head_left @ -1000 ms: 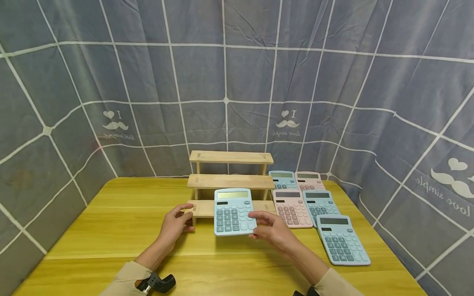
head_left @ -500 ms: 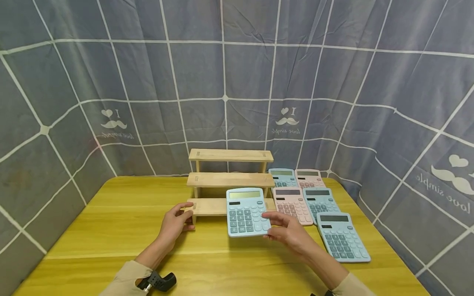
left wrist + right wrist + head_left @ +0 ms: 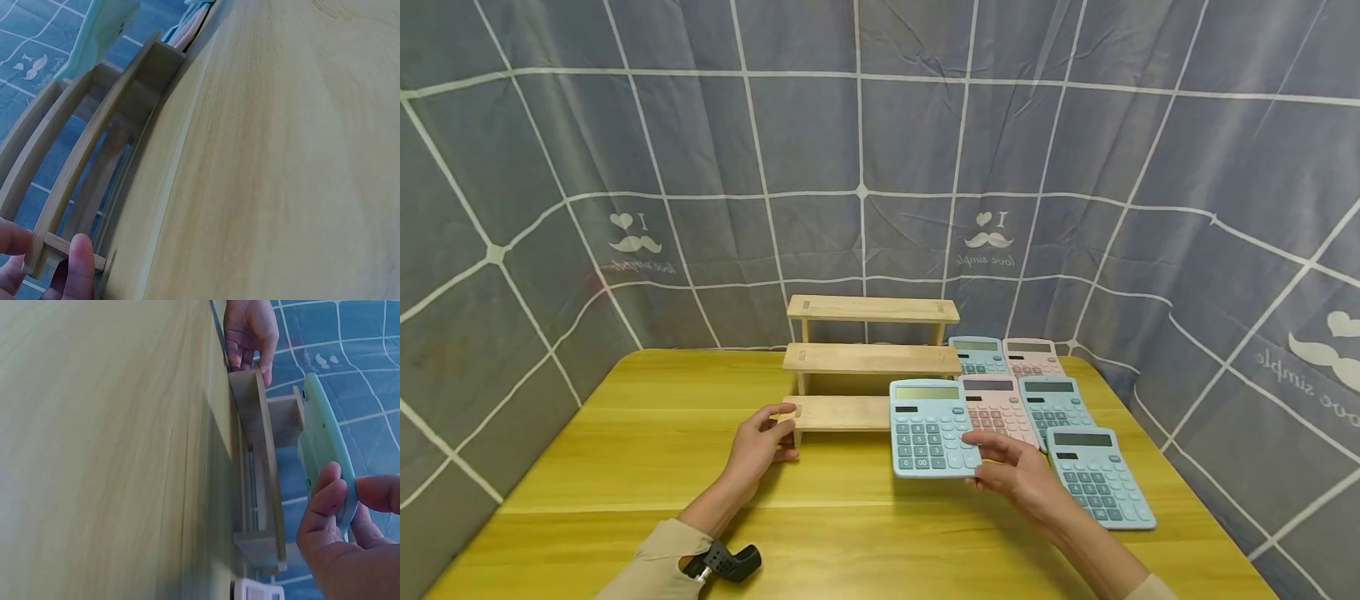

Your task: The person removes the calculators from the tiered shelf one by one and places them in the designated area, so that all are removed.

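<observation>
My right hand [image 3: 1018, 475] pinches the lower right edge of a light blue calculator [image 3: 928, 429], keys facing me. It is held up in front of the right end of a three-step wooden display stand [image 3: 872, 358]. In the right wrist view the calculator's back [image 3: 325, 431] shows, with the thumb on one face and fingers on the other. My left hand [image 3: 756, 450] is at the left end of the lowest step. The left wrist view shows its fingers [image 3: 79, 265] gripping the end of that step [image 3: 87, 150].
On the right of the yellow wood-grain table [image 3: 662, 467] lie several calculators: a blue one [image 3: 1101, 479] nearest, a pink one [image 3: 996, 404] and a blue one [image 3: 1056, 402] behind it, then two more at the back. A grey checked curtain [image 3: 805, 133] surrounds the table.
My right hand has carried the blue calculator to the right, from before the stand's middle to its right end. My left hand stays at the stand's left end.
</observation>
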Demonstrator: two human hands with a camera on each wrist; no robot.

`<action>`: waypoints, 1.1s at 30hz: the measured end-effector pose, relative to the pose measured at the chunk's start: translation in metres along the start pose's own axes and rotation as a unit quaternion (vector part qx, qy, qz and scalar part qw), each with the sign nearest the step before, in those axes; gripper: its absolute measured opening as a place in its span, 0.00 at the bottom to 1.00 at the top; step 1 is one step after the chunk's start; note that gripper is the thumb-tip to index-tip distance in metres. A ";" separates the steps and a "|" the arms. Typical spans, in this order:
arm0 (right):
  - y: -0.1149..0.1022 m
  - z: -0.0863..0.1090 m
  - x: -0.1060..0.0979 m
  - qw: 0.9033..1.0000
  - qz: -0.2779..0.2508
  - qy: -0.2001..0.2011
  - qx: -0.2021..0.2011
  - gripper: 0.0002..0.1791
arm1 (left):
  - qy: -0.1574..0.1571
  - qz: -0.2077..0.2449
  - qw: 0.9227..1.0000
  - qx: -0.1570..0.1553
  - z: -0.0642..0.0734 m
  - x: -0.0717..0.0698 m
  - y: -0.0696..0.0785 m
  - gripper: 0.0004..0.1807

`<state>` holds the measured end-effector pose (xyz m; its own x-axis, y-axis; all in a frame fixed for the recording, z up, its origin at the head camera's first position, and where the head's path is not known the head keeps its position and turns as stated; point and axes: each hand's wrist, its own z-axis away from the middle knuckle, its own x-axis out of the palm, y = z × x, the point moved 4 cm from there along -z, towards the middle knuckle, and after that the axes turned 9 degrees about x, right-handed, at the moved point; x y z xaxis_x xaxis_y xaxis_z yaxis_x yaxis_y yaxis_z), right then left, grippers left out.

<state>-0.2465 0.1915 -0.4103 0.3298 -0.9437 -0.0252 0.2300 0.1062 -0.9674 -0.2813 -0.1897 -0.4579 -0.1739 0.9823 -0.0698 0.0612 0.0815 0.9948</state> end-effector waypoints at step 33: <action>0.023 0.041 -0.064 0.999 0.033 0.039 0.014 0.30 | -0.003 0.009 1.000 0.000 -0.002 0.001 -0.001 0.19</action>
<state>-0.2245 0.2673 -0.4211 0.2729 -0.9559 -0.1083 0.2362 0.1757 -0.9557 -0.2835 -0.1895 -0.4585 -0.1675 0.9845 -0.0517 0.0645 0.0633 0.9959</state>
